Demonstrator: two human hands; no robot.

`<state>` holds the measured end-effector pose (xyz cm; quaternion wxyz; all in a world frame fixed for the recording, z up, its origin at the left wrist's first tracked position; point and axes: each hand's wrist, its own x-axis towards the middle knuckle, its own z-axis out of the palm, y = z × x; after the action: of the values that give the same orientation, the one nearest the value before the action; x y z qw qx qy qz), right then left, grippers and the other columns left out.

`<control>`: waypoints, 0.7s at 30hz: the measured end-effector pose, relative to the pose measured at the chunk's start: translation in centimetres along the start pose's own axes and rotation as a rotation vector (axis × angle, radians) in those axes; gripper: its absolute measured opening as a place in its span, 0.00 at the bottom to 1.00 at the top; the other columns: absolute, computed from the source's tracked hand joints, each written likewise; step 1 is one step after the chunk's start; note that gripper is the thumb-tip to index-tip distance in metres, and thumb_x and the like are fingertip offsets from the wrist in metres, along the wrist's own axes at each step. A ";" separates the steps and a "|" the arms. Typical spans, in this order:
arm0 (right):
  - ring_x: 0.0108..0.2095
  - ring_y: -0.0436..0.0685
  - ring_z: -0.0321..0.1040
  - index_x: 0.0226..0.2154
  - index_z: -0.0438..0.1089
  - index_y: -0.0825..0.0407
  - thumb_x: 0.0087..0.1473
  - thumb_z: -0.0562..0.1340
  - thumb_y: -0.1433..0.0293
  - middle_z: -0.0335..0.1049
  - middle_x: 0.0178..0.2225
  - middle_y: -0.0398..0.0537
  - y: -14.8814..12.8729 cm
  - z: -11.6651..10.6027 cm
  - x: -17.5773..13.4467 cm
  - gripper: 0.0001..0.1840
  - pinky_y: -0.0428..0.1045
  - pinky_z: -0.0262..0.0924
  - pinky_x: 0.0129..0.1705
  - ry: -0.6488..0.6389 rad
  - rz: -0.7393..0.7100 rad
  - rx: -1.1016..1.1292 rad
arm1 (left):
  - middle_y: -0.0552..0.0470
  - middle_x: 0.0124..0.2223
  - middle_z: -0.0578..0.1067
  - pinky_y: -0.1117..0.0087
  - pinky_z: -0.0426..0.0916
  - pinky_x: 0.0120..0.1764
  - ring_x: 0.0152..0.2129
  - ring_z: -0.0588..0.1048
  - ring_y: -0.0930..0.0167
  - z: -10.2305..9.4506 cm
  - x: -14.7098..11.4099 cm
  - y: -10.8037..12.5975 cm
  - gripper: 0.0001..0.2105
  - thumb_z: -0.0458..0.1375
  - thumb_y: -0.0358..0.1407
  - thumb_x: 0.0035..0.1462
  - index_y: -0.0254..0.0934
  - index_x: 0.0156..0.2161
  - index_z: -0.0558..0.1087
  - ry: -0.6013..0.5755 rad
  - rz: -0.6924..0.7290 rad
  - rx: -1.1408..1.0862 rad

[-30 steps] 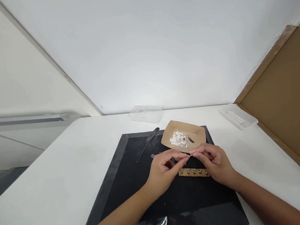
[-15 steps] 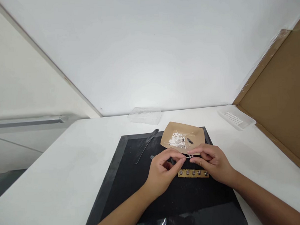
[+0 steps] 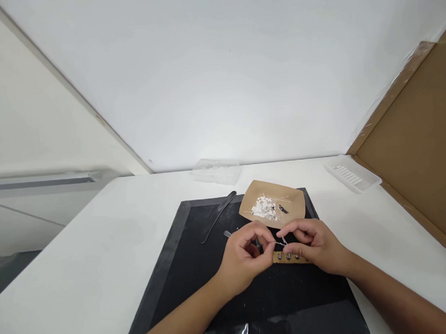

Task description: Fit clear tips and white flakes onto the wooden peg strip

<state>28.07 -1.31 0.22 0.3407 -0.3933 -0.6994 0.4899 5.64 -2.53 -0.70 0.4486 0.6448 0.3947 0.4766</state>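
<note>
My left hand (image 3: 245, 257) pinches one end of a thin pale strip (image 3: 280, 243) between thumb and fingertips. On the other side, my right hand (image 3: 318, 244) holds a small whitish piece (image 3: 284, 240) between thumb and forefinger, where it meets the strip. Both are too small to name. Just below the fingers lies a tan bar (image 3: 284, 261) with several round metal studs, its left end covered by my left hand. Beyond my hands stands a brown paper tray (image 3: 296, 198) with a heap of white scraps (image 3: 264, 208) in it.
A black mat (image 3: 184, 287) lies under my hands on the white table (image 3: 83, 261). A slim dark tool (image 3: 218, 216) rests at its left. Clear plastic packaging (image 3: 216, 172) and a translucent tray with white strips (image 3: 352, 173) sit farther back. A cardboard panel (image 3: 414, 139) borders the right.
My fingers have come down slightly toward the studded bar, and my left hand now covers its left end. The whitish piece in my right hand has turned more upright.
</note>
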 end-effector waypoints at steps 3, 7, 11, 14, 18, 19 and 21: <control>0.22 0.48 0.39 0.44 0.82 0.50 0.55 0.74 0.50 0.38 0.20 0.30 0.0 -0.2 -0.1 0.22 0.46 0.44 0.27 -0.006 0.011 0.023 | 0.49 0.32 0.75 0.80 0.61 0.21 0.25 0.73 0.74 -0.1 -0.1 0.2 0.02 0.65 0.31 0.55 0.35 0.32 0.76 -0.015 0.008 0.005; 0.23 0.48 0.38 0.43 0.82 0.50 0.55 0.74 0.51 0.37 0.20 0.30 -0.1 -0.3 -0.1 0.22 0.46 0.44 0.28 0.000 0.023 0.041 | 0.50 0.31 0.75 0.80 0.61 0.21 0.25 0.73 0.74 -0.1 -0.1 0.2 0.02 0.64 0.31 0.56 0.35 0.32 0.76 -0.010 0.022 0.012; 0.23 0.48 0.40 0.41 0.81 0.51 0.54 0.74 0.49 0.38 0.21 0.30 -0.3 -0.2 -0.1 0.24 0.46 0.49 0.30 0.063 0.024 0.014 | 0.50 0.31 0.74 0.81 0.61 0.20 0.24 0.72 0.75 0.0 0.0 -0.1 0.02 0.64 0.30 0.56 0.35 0.32 0.76 0.021 0.025 0.024; 0.23 0.47 0.41 0.40 0.80 0.51 0.54 0.74 0.48 0.38 0.21 0.30 -0.3 0.0 -0.1 0.24 0.46 0.52 0.30 0.115 0.035 -0.004 | 0.51 0.31 0.74 0.82 0.61 0.19 0.24 0.72 0.76 -0.1 0.0 -0.1 0.02 0.63 0.30 0.56 0.34 0.32 0.76 0.046 0.047 0.062; 0.22 0.47 0.42 0.36 0.80 0.51 0.52 0.74 0.48 0.39 0.21 0.30 -0.2 0.4 -0.2 0.23 0.46 0.53 0.29 0.205 0.037 -0.008 | 0.51 0.32 0.75 0.83 0.63 0.19 0.24 0.73 0.76 -0.2 0.1 0.0 0.01 0.63 0.28 0.55 0.35 0.32 0.77 0.057 0.116 0.126; 0.22 0.47 0.42 0.34 0.79 0.51 0.52 0.74 0.48 0.39 0.20 0.30 -0.1 0.5 -0.2 0.23 0.46 0.53 0.28 0.236 0.036 -0.009 | 0.51 0.32 0.75 0.83 0.63 0.19 0.23 0.73 0.76 -0.2 0.1 0.1 0.02 0.63 0.28 0.56 0.35 0.32 0.77 0.059 0.132 0.139; 0.22 0.47 0.42 0.31 0.78 0.51 0.53 0.74 0.49 0.41 0.20 0.31 -0.1 0.8 -0.4 0.22 0.46 0.49 0.26 0.308 0.022 -0.020 | 0.51 0.31 0.76 0.83 0.63 0.18 0.22 0.73 0.76 -0.3 0.1 0.3 0.02 0.64 0.28 0.56 0.35 0.32 0.77 0.060 0.162 0.165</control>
<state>27.52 -2.03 0.05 0.4348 -0.4748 -0.6392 0.4206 5.44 -2.48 -0.34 0.3419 0.6948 0.3925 0.4963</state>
